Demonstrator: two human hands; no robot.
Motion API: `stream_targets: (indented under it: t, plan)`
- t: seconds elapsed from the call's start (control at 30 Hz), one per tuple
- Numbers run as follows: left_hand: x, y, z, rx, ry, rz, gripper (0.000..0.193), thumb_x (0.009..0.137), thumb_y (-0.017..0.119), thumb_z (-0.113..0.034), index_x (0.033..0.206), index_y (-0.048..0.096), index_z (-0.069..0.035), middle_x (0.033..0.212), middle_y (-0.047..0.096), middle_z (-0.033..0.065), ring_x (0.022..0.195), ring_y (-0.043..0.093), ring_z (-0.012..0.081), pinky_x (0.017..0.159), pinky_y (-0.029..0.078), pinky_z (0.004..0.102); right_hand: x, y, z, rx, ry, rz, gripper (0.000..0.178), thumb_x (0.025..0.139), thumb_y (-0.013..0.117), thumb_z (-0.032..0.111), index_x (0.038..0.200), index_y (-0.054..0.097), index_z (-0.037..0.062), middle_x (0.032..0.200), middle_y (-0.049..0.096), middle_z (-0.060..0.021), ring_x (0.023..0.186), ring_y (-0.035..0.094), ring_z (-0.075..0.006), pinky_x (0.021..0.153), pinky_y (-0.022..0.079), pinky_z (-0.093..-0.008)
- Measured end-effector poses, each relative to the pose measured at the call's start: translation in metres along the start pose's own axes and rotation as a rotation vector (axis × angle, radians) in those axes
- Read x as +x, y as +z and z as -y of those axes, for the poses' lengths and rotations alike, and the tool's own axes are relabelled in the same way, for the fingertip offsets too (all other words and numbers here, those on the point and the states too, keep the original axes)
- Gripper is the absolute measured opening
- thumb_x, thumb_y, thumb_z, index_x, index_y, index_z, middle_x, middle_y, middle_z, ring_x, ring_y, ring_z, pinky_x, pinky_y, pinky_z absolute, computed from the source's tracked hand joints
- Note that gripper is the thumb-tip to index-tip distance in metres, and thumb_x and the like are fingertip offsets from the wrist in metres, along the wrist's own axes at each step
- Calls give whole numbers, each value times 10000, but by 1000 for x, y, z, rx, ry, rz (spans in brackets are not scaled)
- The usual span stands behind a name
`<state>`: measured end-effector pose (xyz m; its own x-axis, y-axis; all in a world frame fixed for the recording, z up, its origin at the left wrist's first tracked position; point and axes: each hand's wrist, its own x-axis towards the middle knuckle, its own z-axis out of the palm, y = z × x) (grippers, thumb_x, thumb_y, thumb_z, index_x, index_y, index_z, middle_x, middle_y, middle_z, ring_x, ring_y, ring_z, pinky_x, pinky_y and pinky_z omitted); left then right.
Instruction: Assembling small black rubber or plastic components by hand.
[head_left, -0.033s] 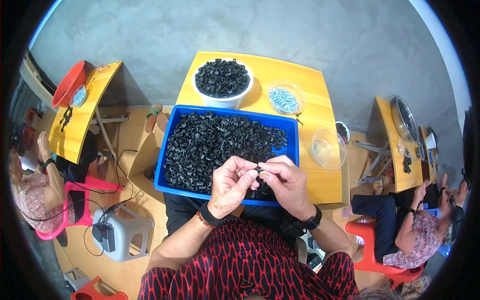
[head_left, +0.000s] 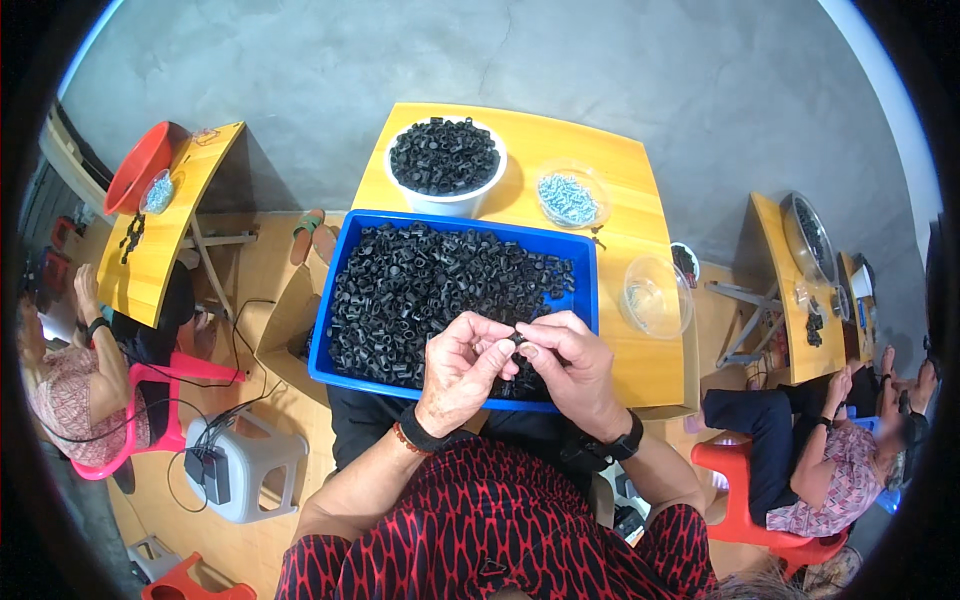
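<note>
Over the near edge of a blue tray (head_left: 588,300), my left hand (head_left: 462,362) and my right hand (head_left: 572,362) meet fingertip to fingertip. Both are closed in a pinch on one small black plastic part (head_left: 517,340), mostly covered by my thumbs and fingers. Loose black plastic parts (head_left: 430,290) of similar size heap up in the tray, thinner toward its right side. Behind the tray stands a white bucket (head_left: 445,206) filled with more black pieces. A clear bowl (head_left: 604,200) of small light-blue pieces (head_left: 568,199) is at the back right.
Another clear bowl (head_left: 657,297) rests on the yellow table (head_left: 625,165), right of the tray. A cardboard box (head_left: 285,335) is at the tray's left. Co-workers sit at tables on both sides. A grey stool (head_left: 262,465) with a black adapter and cables (head_left: 208,475) stands lower left.
</note>
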<state>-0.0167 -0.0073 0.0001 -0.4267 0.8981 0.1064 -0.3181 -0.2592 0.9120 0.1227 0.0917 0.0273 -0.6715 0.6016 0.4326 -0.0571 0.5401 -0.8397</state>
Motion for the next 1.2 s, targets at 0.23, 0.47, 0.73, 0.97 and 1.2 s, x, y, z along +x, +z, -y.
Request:
stream_targets:
  t: [0.23, 0.47, 0.73, 0.97, 1.2]
  plan:
    - [-1, -2, 2, -8, -1, 34, 95, 950, 627, -2, 1035, 585, 8, 904, 677, 93, 702, 632, 105, 660, 551, 249, 4, -8, 5, -102, -129, 50, 227, 856, 692, -37, 1073, 681, 30, 947, 672, -119, 803, 668, -218, 697, 539, -304]
    - [0, -3, 3, 32, -12, 57, 99, 947, 636, -6, 1033, 589, 1, 909, 679, 94, 698, 630, 105, 655, 550, 245, 5, -13, 0, 10, -33, 58, 169, 854, 711, -20, 1016, 689, 26, 896, 681, -105, 787, 667, -187, 676, 527, -282]
    - [1, -4, 2, 39, -7, 49, 106, 944, 645, -15, 1028, 586, 11, 897, 681, 98, 689, 629, 109, 653, 551, 249, 1, -8, -3, -54, -120, 41, 183, 865, 702, -20, 1043, 689, 20, 908, 681, -107, 788, 671, -190, 686, 537, -285]
    - [0, -2, 0, 38, -12, 43, 123, 950, 643, -29, 1048, 586, 19, 895, 680, 94, 694, 630, 111, 666, 550, 252, -2, -10, -2, 60, -45, -3, 220, 872, 691, -23, 1088, 686, 22, 935, 681, -110, 811, 673, -201, 703, 539, -289]
    - [-1, -3, 1, 63, 1, 22, 171, 957, 650, -71, 1090, 605, 28, 903, 681, 87, 706, 629, 107, 672, 548, 253, 11, -36, -1, -79, -63, 54, 191, 872, 660, -10, 1059, 692, 12, 893, 666, -117, 819, 662, -225, 727, 530, -321]
